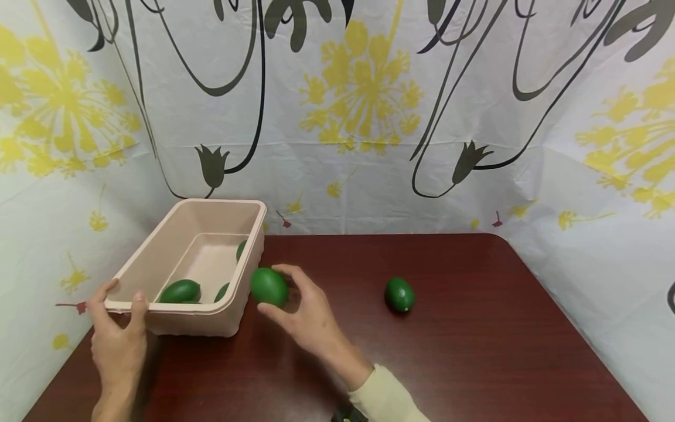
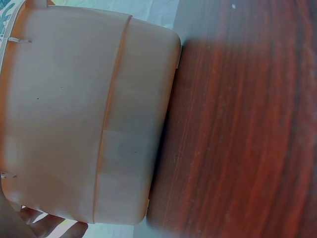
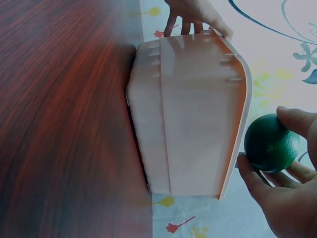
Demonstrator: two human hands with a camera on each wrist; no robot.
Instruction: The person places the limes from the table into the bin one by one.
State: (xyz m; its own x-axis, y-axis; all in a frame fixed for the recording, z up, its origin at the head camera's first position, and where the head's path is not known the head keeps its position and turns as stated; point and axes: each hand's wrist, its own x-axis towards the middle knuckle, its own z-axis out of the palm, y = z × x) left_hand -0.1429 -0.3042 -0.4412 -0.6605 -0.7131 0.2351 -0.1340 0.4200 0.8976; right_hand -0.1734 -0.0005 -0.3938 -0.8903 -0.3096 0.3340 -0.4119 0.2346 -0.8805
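My right hand [image 1: 311, 316] pinches a green lime [image 1: 269, 287] between thumb and fingers, just outside the right wall of a beige plastic bin [image 1: 192, 323]. In the right wrist view the held lime [image 3: 271, 144] appears beside the bin's rim. My left hand [image 1: 118, 340] grips the bin at its near left corner, thumb over the front rim and fingers at the left side. Inside the bin lies a lime [image 1: 180, 291], with others partly hidden by the right wall. Another lime [image 1: 399, 295] sits on the table, right of my right hand.
The dark reddish-brown table [image 1: 474, 351] has a rounded far right corner. A white cloth [image 1: 343, 193] with yellow flowers and grey stems hangs behind and at both sides. A small dark object [image 1: 349, 414] shows at the bottom edge, by the right sleeve.
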